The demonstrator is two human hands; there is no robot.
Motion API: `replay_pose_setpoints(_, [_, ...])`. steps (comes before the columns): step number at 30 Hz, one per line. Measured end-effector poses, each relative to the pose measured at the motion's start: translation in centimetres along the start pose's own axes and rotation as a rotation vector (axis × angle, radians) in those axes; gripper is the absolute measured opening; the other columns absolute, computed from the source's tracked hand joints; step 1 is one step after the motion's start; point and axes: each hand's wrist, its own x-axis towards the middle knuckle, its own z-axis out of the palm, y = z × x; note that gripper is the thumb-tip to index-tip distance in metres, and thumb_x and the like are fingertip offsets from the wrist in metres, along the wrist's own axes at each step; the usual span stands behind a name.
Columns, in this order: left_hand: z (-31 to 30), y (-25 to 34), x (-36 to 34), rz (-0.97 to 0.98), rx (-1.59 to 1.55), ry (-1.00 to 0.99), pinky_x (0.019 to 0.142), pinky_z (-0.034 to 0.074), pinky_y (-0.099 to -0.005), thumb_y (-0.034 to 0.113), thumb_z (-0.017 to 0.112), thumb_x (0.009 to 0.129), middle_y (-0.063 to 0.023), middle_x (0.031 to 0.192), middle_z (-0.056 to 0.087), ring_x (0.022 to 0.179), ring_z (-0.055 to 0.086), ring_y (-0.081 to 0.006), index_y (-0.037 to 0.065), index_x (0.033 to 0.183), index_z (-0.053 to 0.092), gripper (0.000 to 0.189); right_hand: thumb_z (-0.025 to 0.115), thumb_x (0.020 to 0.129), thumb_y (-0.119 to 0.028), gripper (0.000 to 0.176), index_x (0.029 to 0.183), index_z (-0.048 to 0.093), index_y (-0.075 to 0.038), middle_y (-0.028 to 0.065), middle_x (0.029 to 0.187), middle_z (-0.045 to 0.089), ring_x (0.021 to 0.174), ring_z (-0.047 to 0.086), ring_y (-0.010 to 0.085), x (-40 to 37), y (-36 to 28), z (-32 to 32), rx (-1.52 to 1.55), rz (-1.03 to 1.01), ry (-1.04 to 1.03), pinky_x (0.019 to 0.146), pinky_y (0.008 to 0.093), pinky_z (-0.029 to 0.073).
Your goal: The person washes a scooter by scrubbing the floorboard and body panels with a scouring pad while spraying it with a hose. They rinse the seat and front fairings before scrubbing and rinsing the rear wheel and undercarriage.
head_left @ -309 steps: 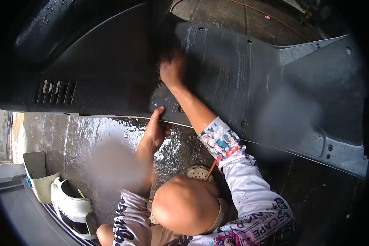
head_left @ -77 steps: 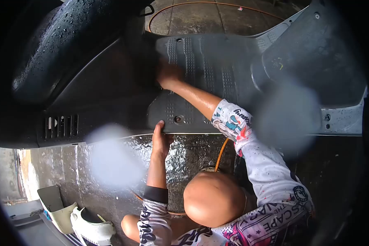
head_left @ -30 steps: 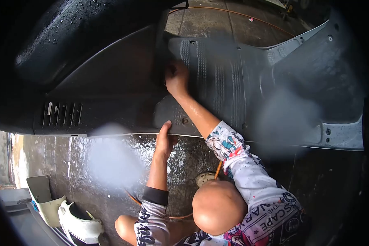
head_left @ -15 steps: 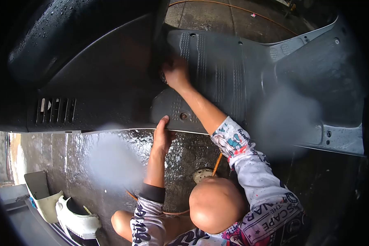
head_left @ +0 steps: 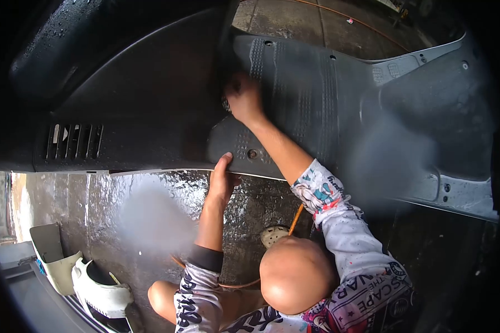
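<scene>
Floorboard (head_left: pixel 300 94), right hand (head_left: pixel 243 100) still pressing, left hand (head_left: pixel 221 182) still gripping edge

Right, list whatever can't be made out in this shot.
Head view only:
Whatever the right hand presses on the dark grey ribbed plastic footboard: hidden by its fingers and shadow.
Left hand fingers: tucked under the footboard edge it grips.
Patches of wet concrete floor and footboard: blurred by smears on the lens.
White plastic panels, lower left: cut off by the dark lens rim.
</scene>
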Motion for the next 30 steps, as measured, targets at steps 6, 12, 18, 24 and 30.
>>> replay_pose_setpoints(6, [0.0, 0.0, 0.0, 0.012, 0.014, -0.018, 0.056, 0.03, -0.0269, 0.048, 0.053, 0.082, 0.0004, 0.079, 0.057, 0.065, 0.045, -0.0112, 0.012, 0.095, 0.055, 0.039, 0.059, 0.079, -0.009, 0.007, 0.077, 0.058, -0.002, 0.0195, 0.067, 0.061, 0.068, 0.063, 0.0369, -1.7, -1.3, 0.9, 0.058, -0.083, 0.147, 0.059, 0.046, 0.048])
replay_pose_setpoints(12, [-0.8, -0.9, 0.8, -0.021, 0.001, -0.032, 0.053, 0.029, -0.0268, 0.048, 0.054, 0.082, 0.0, 0.078, 0.057, 0.062, 0.043, -0.0122, 0.014, 0.095, 0.055, 0.036, 0.058, 0.077, -0.003, 0.005, 0.08, 0.06, 0.001, 0.0164, 0.072, 0.061, 0.075, 0.063, 0.0374, -0.2, -1.7, 0.3, -0.155, 0.071, 0.053, 0.069, 0.0424, 0.05])
replay_pose_setpoints(18, [-1.2, -1.0, 1.2, -0.016, 0.024, -0.036, 0.054, 0.03, -0.0274, 0.048, 0.055, 0.082, -0.0024, 0.081, 0.059, 0.063, 0.045, -0.0131, 0.012, 0.096, 0.056, 0.039, 0.056, 0.076, -0.001, 0.004, 0.077, 0.06, 0.0, 0.0179, 0.075, 0.062, 0.072, 0.063, 0.0349, 0.4, -1.9, 0.5, 0.005, -0.002, 0.04, 0.064, 0.0382, 0.049])
replay_pose_setpoints(24, [-1.0, -0.6, 1.0, 0.002, 0.108, 0.018, 0.055, 0.032, -0.0271, 0.052, 0.054, 0.082, -0.0024, 0.077, 0.059, 0.062, 0.046, -0.0127, 0.01, 0.095, 0.058, 0.045, 0.056, 0.077, -0.001, 0.004, 0.075, 0.059, -0.001, 0.0182, 0.075, 0.062, 0.071, 0.062, 0.035, 0.7, -1.7, 0.1, -0.064, 0.073, -0.072, 0.061, 0.0417, 0.047])
replay_pose_setpoints(30, [-2.9, 0.5, 0.1, -0.122, 0.152, -0.091, 0.051, 0.033, -0.0261, 0.049, 0.058, 0.083, -0.0031, 0.069, 0.052, 0.057, 0.045, -0.013, 0.006, 0.085, 0.058, 0.043, 0.062, 0.078, -0.009, 0.005, 0.08, 0.064, -0.004, 0.0095, 0.083, 0.065, 0.077, 0.059, 0.0296, -5.8, -7.1, -1.4, 0.07, -0.318, -0.484, 0.072, 0.0393, 0.047])
